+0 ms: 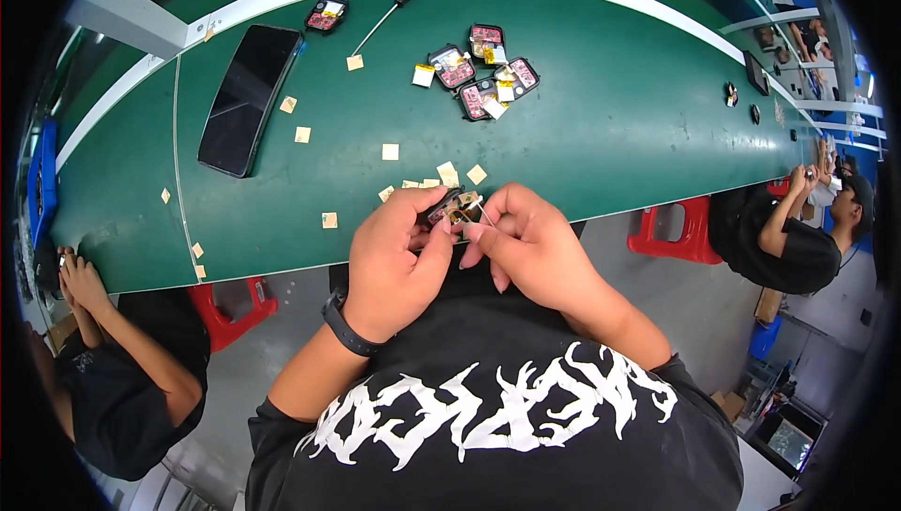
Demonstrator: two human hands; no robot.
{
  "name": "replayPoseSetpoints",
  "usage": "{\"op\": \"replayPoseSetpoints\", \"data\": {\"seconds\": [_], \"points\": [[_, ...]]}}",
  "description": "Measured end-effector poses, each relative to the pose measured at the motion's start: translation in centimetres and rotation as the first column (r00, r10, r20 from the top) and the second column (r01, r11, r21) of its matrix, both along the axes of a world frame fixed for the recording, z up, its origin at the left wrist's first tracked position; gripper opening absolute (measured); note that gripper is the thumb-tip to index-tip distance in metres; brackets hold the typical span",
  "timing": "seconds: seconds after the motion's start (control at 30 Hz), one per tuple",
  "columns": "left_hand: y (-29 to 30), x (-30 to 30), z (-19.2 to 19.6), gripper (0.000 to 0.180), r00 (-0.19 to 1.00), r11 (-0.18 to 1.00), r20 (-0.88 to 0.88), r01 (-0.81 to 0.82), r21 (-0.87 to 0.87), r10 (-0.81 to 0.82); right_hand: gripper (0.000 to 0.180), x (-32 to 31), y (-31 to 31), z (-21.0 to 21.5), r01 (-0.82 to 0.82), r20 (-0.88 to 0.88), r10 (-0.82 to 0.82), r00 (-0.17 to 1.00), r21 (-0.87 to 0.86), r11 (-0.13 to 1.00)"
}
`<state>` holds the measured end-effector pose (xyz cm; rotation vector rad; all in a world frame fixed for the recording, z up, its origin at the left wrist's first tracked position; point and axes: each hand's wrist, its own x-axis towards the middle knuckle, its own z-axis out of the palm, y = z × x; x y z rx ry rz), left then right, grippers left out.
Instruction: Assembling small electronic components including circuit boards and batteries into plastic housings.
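Note:
Close to the table's near edge, my left hand is closed around a small black-cased electronic device with a reddish circuit board and yellow film inside. My right hand meets it from the right, thumb and fingers pinched on a thin pale piece at the device's side. My fingers hide much of the device, and I cannot make out exactly what the pale piece is. Just beyond my hands lie several small cream squares, some of them overlapping.
Similar open devices sit grouped on the green table, with one more at the far left. Also there are a screwdriver and a large black phone. People work at left and right, near red stools.

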<state>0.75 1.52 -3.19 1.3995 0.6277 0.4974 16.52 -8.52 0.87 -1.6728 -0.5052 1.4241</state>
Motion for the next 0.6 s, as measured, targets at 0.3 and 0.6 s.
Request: {"op": "replayPoseSetpoints", "data": {"seconds": [0.3, 0.6], "points": [[-0.1, 0.0, -1.4, 0.020, 0.995, 0.994, 0.065, -0.077, 0.078, 0.072, 0.019, 0.3, 0.8, -0.5, 0.107, -0.298, -0.117, 0.947, -0.049, 0.993], [0.5, -0.5, -0.5, 0.019, 0.998, 0.999, 0.060, 0.028, -0.040, -0.026, 0.022, 0.5, 0.9, -0.5, 0.161, -0.353, -0.152, 0.923, -0.004, 0.987]]}}
